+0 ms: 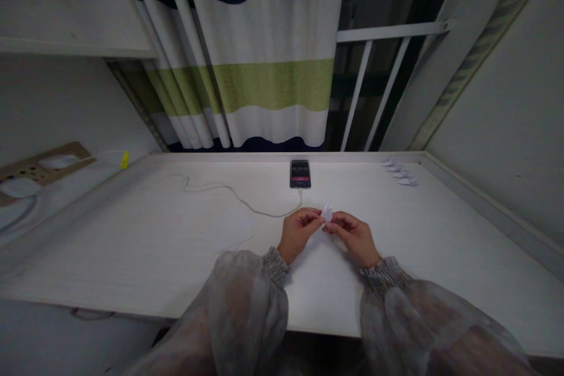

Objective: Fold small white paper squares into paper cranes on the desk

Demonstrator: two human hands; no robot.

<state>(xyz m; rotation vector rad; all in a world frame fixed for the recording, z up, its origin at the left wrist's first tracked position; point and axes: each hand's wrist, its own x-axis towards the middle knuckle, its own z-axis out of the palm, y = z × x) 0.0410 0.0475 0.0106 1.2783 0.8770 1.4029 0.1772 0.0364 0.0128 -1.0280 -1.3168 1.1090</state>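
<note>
Between my two hands is a small folded piece of white paper (326, 212), held up over the white desk. My left hand (299, 231), with a ring on one finger, pinches its left side between thumb and fingers. From the right, my right hand (353, 239) grips the lower right edge in the same way. The fingertips of both hands nearly meet at the paper's base and hide part of it. What shape the paper is folded into I cannot make out.
A phone (300, 174) lies at the desk's back, with a white cable (229, 188) running left. Several folded white paper pieces (400, 173) sit in a row at the back right. Pale paper sheets (233, 228) lie left of my hands. A power strip (44, 167) is at far left.
</note>
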